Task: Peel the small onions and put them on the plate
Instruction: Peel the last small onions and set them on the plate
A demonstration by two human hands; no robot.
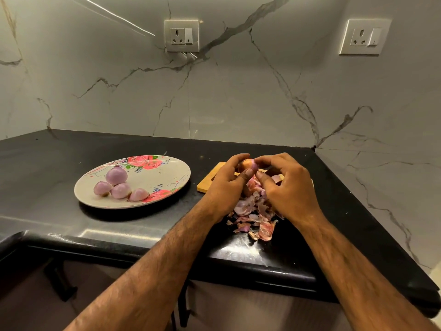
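Note:
A small onion with orange-brown skin sits between my two hands above the wooden board. My left hand grips it, thumb curled under it. My right hand pinches the skin at its top with fingertips and thumb. A white flowered plate lies to the left on the black counter and holds several peeled purple onions. Below my hands a heap of onion peels covers the counter.
A wooden cutting board lies under and behind my hands, mostly hidden. The black counter meets a marble wall at the back and right, with two wall sockets above. The counter's front edge runs near my forearms.

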